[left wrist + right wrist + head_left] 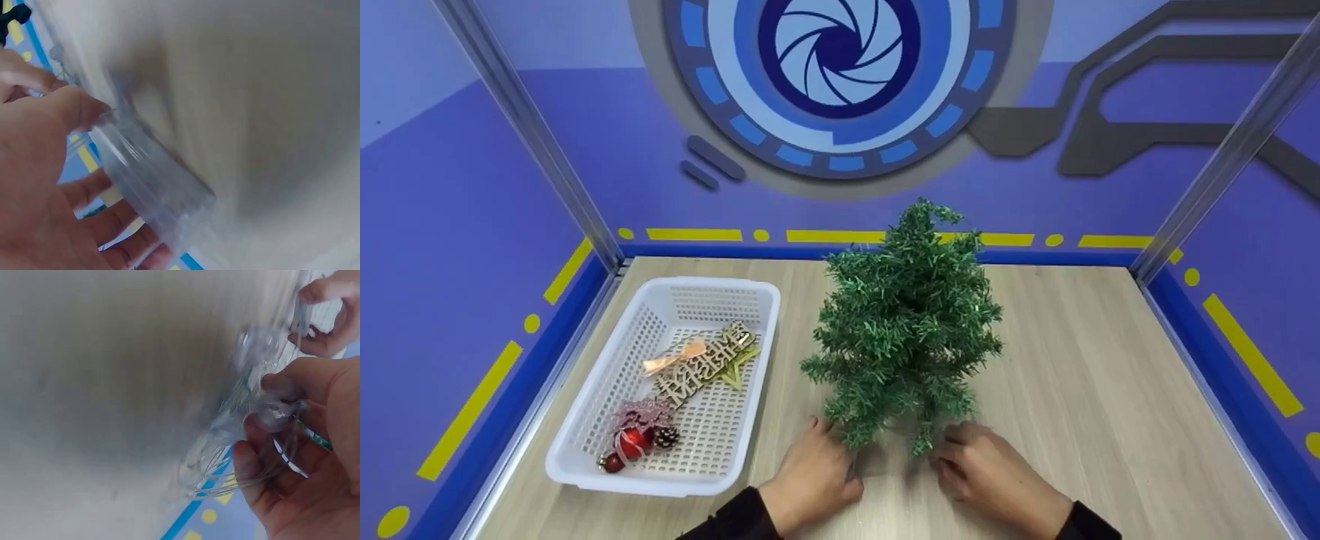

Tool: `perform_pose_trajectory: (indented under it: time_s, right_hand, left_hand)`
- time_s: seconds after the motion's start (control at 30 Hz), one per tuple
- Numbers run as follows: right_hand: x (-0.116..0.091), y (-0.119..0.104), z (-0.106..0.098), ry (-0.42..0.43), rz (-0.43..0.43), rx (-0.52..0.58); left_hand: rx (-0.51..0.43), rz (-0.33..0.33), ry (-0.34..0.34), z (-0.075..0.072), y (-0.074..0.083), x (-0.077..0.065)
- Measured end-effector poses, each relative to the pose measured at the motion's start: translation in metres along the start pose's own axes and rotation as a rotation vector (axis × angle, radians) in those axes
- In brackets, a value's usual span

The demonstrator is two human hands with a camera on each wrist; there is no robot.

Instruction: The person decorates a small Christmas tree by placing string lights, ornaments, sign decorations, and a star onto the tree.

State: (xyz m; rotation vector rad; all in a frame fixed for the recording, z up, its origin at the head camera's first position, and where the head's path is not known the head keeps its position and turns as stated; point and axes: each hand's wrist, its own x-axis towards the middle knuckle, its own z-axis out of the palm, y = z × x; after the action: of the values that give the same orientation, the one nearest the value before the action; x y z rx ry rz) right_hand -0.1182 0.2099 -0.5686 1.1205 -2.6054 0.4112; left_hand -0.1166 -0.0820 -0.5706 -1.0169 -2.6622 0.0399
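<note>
A small green artificial Christmas tree [911,322] stands upright on the table, with both hands low at its front. My left hand [817,472] is at the tree's lower left. In the left wrist view it holds a clear, box-like plastic piece [154,183] between thumb and fingers. At the lower right is my right hand [990,469]. Its thumb and fingers pinch a string of lights [275,415], a loose coil of thin clear wire with clear bulbs, blurred in the right wrist view. The tree's base is hidden.
To the left, a white perforated basket [769,322] holds a gold lettered sign [675,390], a gold star [731,371], a peach ribbon [675,360], red baubles [631,444] and a pine cone [666,437]. Printed panels [840,206] enclose the wooden table [1080,360].
</note>
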Motion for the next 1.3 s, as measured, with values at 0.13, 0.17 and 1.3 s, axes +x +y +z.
perform_pose_trajectory:
  time_s: [0.13, 0.17, 1.3]
  right_hand:
    - [-0.004, 0.008, -0.006, 0.005, 0.001, -0.013]
    - [-0.005, 0.010, -0.007, 0.001, 0.007, -0.017]
    - [-0.062, 0.094, -0.059, 0.119, 0.545, -0.100]
  left_hand:
    - [0.034, 0.006, -0.007, 0.000, -0.001, 0.001]
    - [0.041, 0.006, -0.007, 0.000, -0.001, 0.001]
    - [0.026, -0.148, 0.066, -0.013, -0.022, -0.001]
